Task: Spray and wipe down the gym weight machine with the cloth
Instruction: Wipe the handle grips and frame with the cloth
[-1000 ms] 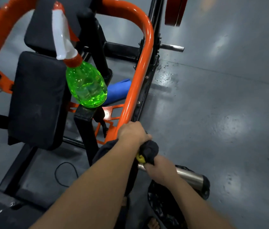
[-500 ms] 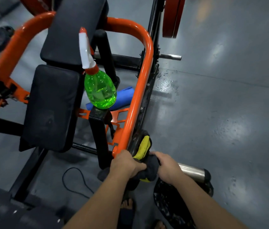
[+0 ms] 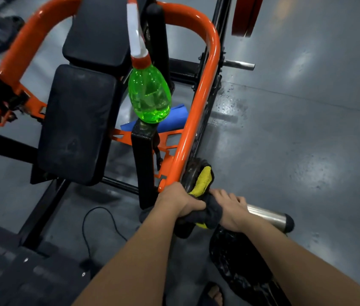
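Where the curved orange steel tube (image 3: 205, 96) of the weight machine (image 3: 143, 164) comes down to its lower end, a dark grey and yellow microfibre cloth (image 3: 203, 181) is bunched against a black round hub; the yellow face of the cloth shows on top and the grey folds hang below. The left hand (image 3: 179, 202) grips the grey part from the left with its fingers curled tightly round the fabric; the right hand (image 3: 229, 208) lies against it from the right, fingers bent over the same grey fold where a polished steel bar (image 3: 265, 215) with a black end cap sticks out. Both bare forearms reach in from the bottom edge.

Further up, a clear green plastic spray bottle (image 3: 149, 96) with a white and orange trigger head stands upright on top of a black square post (image 3: 142, 151), inside the loop of the orange tube; just behind its base lies a rolled blue mat or cloth (image 3: 175, 119). To the left sit a black padded seat (image 3: 75, 122) and, above it, a black padded backrest (image 3: 99, 32).

Below the right forearm lies a wet black weight plate (image 3: 240, 261); a thin black cable (image 3: 99, 224) loops on the glossy grey floor (image 3: 307, 151), which shows wet speckles beside the frame; a red plate (image 3: 243, 16) sits at the top edge; a foot in a dark sandal (image 3: 213, 292) shows at the bottom.
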`<state>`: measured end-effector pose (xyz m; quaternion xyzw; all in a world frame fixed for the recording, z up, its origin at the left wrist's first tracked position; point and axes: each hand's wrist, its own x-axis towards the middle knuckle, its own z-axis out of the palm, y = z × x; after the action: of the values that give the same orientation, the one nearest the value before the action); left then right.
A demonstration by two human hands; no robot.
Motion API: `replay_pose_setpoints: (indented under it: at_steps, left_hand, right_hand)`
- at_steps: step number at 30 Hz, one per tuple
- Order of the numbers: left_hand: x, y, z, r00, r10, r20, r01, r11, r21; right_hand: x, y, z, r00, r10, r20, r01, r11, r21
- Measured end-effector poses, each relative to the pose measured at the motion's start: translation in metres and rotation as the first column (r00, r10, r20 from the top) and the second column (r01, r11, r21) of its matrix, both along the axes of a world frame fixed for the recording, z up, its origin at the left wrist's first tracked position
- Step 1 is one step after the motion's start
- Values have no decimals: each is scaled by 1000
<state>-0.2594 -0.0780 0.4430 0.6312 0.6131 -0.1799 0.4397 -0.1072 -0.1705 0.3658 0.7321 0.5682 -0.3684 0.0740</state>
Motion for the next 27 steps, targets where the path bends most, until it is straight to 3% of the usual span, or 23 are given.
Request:
replay_pose_setpoints:
  at_steps: [3,7,9,10,11,12,14,15,20,22,24,27]
  left_hand:
    - [-6,11,10,997,-77,19,79,990,-117]
    - [-3,16,27,867,-407,-288,357,909,-214]
    - [-4,9,27,919,-316,-237,249,929,-273]
    - [-4,4,28,955,-229,-187,169,942,-289]
    - [-5,-1,28,976,-161,-144,117,954,-275]
    - [-5,-5,28,987,-118,-113,89,968,-235]
    - [-8,-8,30,995,-92,-44,86,988,-126]
    - [-8,-8,34,996,-89,-20,87,992,-87]
    - [-9,5,48,999,-49,4,48,985,168]
    - [-4,13,53,998,-34,58,13,945,326]
    - [5,18,52,986,-18,165,-54,905,422]
    - [16,10,24,948,-16,318,-97,936,337]
  right_hand:
    - [2,3,0,1000,15,-8,-15,999,-38]
    - [4,4,2,1000,14,-4,-14,995,-94]
    - [5,5,5,998,-48,-50,44,996,-76]
    - [5,4,10,979,-155,-128,150,987,-47]
    - [5,2,14,913,-313,-261,318,948,-26]
    - [4,-1,20,777,-474,-414,513,858,-22]
    - [-2,-3,35,414,-657,-631,793,600,-105]
    - [-5,-5,41,288,-670,-684,855,502,-133]
    - [-31,-1,70,65,-551,-832,968,237,-81]
    - [-35,9,78,47,-526,-849,989,145,-35]
    - [-35,23,82,120,-548,-828,990,128,58]
    - [-35,31,76,369,-647,-668,919,361,157]
